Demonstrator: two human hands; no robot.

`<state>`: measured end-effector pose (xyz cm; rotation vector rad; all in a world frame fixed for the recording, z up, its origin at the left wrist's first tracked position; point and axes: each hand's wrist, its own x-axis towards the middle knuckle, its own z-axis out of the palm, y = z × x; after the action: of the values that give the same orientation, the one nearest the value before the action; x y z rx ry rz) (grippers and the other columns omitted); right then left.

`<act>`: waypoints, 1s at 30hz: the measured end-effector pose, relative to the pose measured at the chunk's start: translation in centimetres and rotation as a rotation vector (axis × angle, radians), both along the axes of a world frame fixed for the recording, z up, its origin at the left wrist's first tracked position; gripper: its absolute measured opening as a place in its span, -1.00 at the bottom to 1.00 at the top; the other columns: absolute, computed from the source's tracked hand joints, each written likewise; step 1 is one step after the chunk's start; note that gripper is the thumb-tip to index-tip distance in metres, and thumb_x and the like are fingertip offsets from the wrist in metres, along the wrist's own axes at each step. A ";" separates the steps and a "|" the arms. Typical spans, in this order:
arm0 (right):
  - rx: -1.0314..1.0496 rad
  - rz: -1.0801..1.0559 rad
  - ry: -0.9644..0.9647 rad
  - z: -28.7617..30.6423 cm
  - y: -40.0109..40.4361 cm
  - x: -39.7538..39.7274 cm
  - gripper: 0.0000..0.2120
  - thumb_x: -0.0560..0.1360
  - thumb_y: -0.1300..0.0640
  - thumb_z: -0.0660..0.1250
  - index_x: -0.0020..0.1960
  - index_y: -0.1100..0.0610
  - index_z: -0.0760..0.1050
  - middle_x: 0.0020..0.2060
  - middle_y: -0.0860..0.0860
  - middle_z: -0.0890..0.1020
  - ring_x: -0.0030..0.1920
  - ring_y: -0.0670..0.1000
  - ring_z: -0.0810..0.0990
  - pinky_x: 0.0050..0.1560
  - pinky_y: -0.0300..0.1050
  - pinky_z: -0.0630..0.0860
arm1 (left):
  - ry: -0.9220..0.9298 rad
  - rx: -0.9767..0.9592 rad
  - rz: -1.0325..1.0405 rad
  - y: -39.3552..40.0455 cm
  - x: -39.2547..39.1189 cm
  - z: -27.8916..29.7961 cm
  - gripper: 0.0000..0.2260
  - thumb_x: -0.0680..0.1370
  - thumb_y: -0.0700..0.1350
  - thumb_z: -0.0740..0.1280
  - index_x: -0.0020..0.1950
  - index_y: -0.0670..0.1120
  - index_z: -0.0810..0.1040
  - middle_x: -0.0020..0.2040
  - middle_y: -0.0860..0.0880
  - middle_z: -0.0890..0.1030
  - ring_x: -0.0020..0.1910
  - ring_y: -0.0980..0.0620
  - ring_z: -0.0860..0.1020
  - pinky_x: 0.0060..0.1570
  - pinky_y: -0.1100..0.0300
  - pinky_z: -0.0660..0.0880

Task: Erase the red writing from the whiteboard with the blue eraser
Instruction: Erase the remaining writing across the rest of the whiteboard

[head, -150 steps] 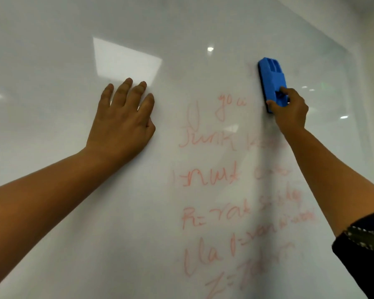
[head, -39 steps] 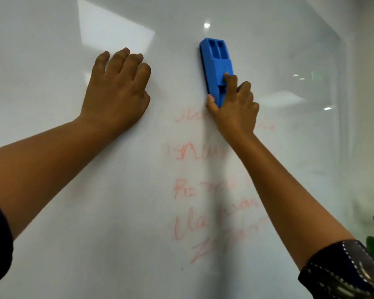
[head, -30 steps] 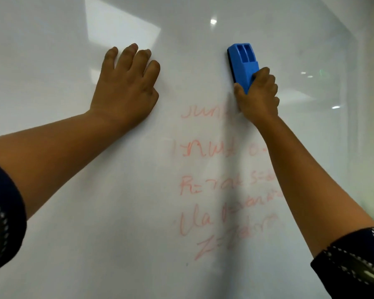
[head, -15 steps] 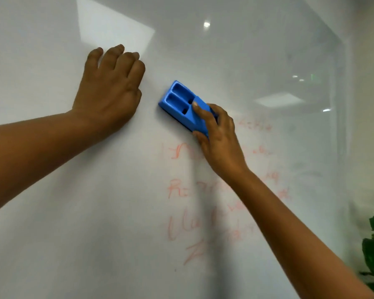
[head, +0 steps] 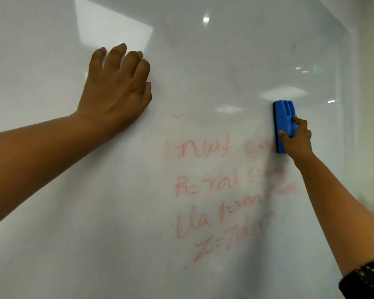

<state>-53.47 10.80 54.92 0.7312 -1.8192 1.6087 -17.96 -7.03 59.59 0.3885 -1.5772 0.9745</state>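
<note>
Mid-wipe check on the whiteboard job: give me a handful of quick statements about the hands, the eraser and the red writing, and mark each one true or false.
1. The right hand grips the blue eraser against the whiteboard. True.
2. The left hand holds a marker. False: it rests on the board, holding nothing.
3. All the red writing has been wiped off. False: several lines remain below and to the left of the eraser.
4. The eraser stands roughly upright, long side vertical. True.
5. The eraser sits to the left of the left hand. False: it is far to the right of it, near the right end of the top remaining line.
</note>
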 end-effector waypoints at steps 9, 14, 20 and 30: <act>-0.018 -0.013 0.236 1.3 -3.3 8.2 -0.48 0.53 0.10 0.27 0.44 0.06 0.18 0.32 0.22 0.29 0.28 0.27 0.32 0.27 0.12 0.32 | 0.037 0.003 -0.045 0.3 0.1 -0.2 -0.66 0.53 -0.22 0.10 0.24 -0.34 0.38 0.22 -0.33 0.47 0.29 -0.30 0.36 0.22 -0.18 0.21; -0.021 -0.058 0.366 1.1 -7.2 16.7 -0.47 0.56 0.02 0.20 0.47 0.07 0.13 0.27 0.22 0.31 0.21 0.24 0.31 0.24 0.09 0.29 | 0.078 -0.009 -0.116 0.5 0.1 -0.2 -0.65 0.45 -0.24 0.13 0.22 -0.32 0.38 0.10 -0.32 0.49 0.16 -0.28 0.42 0.16 -0.12 0.23; 0.018 -0.102 0.561 -1.3 -9.6 22.7 -0.45 0.55 -0.07 0.18 0.45 0.12 0.15 0.14 0.21 0.35 0.02 0.12 0.36 -0.11 -0.12 0.41 | 0.072 0.003 -0.134 0.6 0.1 -0.3 -0.61 0.43 -0.22 0.13 0.24 -0.31 0.37 0.10 -0.33 0.49 0.13 -0.29 0.42 0.15 -0.11 0.24; 0.191 -0.149 0.603 -1.4 -7.8 19.2 -0.42 0.57 -0.12 0.08 0.51 -0.02 -0.03 0.16 0.19 0.34 0.03 0.13 0.38 -0.07 -0.04 0.48 | 0.037 -0.002 -0.072 0.7 0.1 -0.3 -0.60 0.43 -0.21 0.11 0.24 -0.31 0.37 0.21 -0.32 0.46 0.23 -0.29 0.38 0.19 -0.13 0.23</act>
<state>-34.24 3.04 53.50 1.0097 -1.5389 0.9804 -17.91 -6.30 59.28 0.3440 -1.5460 0.9083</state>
